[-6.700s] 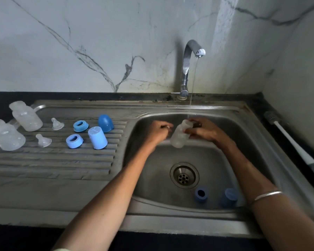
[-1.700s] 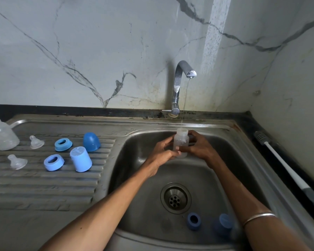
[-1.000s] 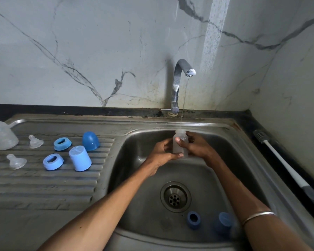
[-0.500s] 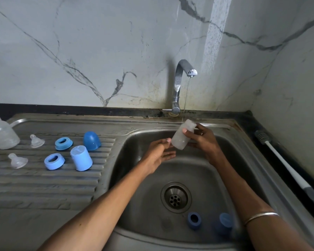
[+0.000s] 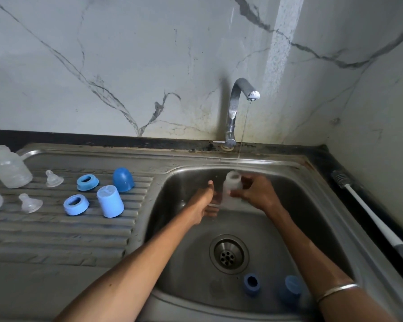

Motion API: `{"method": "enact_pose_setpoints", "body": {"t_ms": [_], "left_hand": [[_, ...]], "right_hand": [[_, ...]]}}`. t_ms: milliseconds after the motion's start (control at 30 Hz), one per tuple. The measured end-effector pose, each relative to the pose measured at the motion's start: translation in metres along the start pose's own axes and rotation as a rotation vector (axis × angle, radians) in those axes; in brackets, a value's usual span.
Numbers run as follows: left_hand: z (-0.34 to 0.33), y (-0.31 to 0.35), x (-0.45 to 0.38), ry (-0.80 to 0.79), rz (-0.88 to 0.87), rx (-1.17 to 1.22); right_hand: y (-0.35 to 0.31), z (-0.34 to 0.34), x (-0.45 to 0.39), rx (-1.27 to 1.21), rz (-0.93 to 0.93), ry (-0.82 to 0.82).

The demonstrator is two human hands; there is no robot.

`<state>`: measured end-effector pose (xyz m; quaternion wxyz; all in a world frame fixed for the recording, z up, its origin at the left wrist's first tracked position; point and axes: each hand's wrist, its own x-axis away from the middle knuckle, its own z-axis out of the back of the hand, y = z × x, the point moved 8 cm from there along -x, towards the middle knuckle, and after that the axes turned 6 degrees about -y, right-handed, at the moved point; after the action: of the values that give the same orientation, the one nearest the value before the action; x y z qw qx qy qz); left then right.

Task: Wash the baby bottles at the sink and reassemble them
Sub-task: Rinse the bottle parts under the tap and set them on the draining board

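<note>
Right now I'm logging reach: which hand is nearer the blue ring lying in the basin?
Right. The right hand is up by the bottle, straight behind the blue ring; the left hand sits farther left.

Bottle parts [image 5: 111,201] lie left of sink basin [image 5: 177,259].

Grey-veined marble wall [image 5: 130,66] rises behind a black countertop [image 5: 79,138].

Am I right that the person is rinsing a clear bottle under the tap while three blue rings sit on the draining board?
Not quite: the head view shows two blue rings on the draining board, not three. The clear bottle is under the tap.
</note>
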<state>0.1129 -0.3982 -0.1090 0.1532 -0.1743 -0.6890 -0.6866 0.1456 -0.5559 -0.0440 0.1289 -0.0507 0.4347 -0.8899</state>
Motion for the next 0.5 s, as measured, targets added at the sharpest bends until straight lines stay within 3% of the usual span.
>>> {"method": "enact_pose_setpoints", "body": {"t_ms": [67, 167, 300, 400, 500], "left_hand": [[0.0, 0.005, -0.001, 0.005, -0.028, -0.007], [-0.002, 0.007, -0.002, -0.013, -0.047, -0.032], [-0.006, 0.007, -0.001, -0.046, -0.063, -0.08], [-0.007, 0.009, -0.001, -0.047, -0.081, -0.106], [-0.008, 0.009, 0.0, -0.057, -0.081, -0.107]], "right_hand": [[0.005, -0.007, 0.002, 0.109, -0.054, -0.039], [0.009, 0.008, 0.0, 0.004, -0.022, 0.128], [0.017, -0.003, -0.003, 0.099, -0.09, 0.005], [0.013, 0.005, -0.004, 0.013, -0.036, 0.122], [0.017, -0.005, -0.005, 0.075, -0.076, 0.038]]}}
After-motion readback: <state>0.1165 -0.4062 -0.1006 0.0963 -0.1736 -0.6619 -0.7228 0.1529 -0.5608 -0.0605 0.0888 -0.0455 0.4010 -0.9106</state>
